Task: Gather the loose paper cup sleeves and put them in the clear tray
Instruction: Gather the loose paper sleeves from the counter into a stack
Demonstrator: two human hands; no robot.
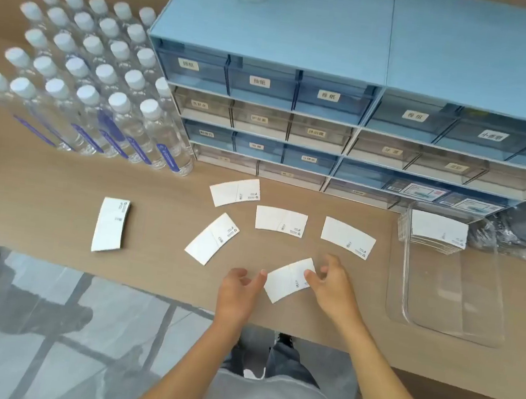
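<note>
Pinching nearest sleeve (290,279): right hand (332,285) fingers; left hand (239,291) loosely open, fingertip touching.

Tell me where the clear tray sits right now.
In the head view the clear tray sits at the right end of the table, in front of the blue drawer cabinet, with a stack of sleeves in its far end.

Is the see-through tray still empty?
No, the clear tray already holds a stack of paper cup sleeves at its far end, while six loose ones lie on the table.
</note>
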